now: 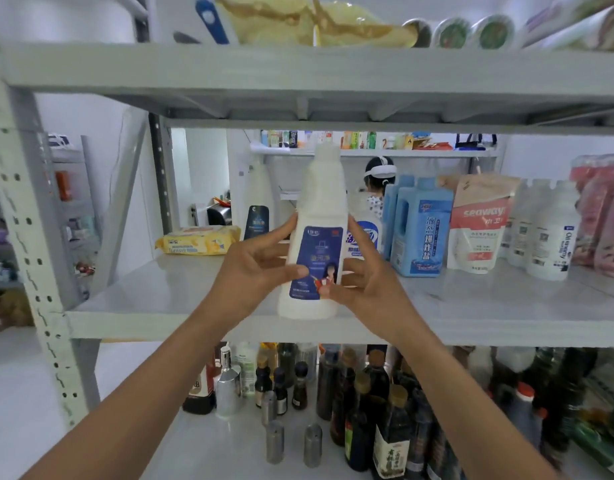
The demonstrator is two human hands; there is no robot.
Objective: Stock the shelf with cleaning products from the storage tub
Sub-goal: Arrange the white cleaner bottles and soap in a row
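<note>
1. Grey metal shelving (pixel 229 329) fills the view, with white walls behind it and a second rack of goods visible through the open back, where a person wearing a white headband stands (pixel 380 183).
2. At the centre, a white cleaner bottle (pixel 314 237) with a dark blue label stands upright near the front edge of the middle shelf; whether its base actually touches the board I cannot tell.
3. The left hand (pixel 253 271) wraps the bottle's left side, thumb pressed across the label and fingers curled behind.
4. The right hand (pixel 366 275) clasps the right side, fingers against the bottle's flank and thumb at the lower corner of the label, so both hands pinch the bottle between them.
5. Behind and to the left on the same shelf lie a yellow pack of wipes (pixel 198 240) and a second white bottle (pixel 257 206) standing upright.
6. Just right of the held bottle stand a clear hand-soap bottle (pixel 368 226), two blue jugs (pixel 420 230), a seaway refill pouch (pixel 478 223), several white bottles (pixel 548 233) and pink packs (pixel 600 216).
7. On the shelf below, dark sauce bottles (pixel 378 403) crowd together beside metal shakers (pixel 276 441).
8. Up on the top shelf sit a yellowish bag (pixel 309 22) and rolls (pixel 472 31).
</note>
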